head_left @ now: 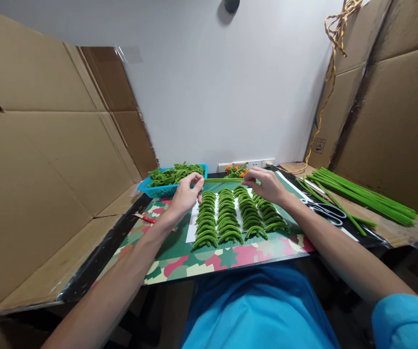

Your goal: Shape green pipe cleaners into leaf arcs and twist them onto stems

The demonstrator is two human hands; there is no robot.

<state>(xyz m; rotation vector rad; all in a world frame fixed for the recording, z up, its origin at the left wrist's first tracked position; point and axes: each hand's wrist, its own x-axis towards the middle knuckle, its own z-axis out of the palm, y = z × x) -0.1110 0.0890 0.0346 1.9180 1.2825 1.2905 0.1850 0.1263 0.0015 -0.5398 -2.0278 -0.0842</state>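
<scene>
A long green pipe cleaner point(223, 180) stretches level between my two hands, above the far part of the mat. My left hand point(189, 191) pinches its left end between thumb and fingers. Its right part is gripped by my right hand point(265, 183), fingers closed. Below and nearer to me, short curved green pipe-cleaner pieces point(226, 218) lie stacked in several columns on a white sheet point(191, 228). The sheet rests on a green patterned mat point(194, 259).
A blue basket point(161, 189) full of green pieces stands back left. Orange and green items point(236, 170) sit at the back. Scissors point(327, 212) and a bundle of long green pipe cleaners point(368, 196) lie right; a red-handled tool point(145, 218) lies left. Cardboard walls point(49, 135) flank the table.
</scene>
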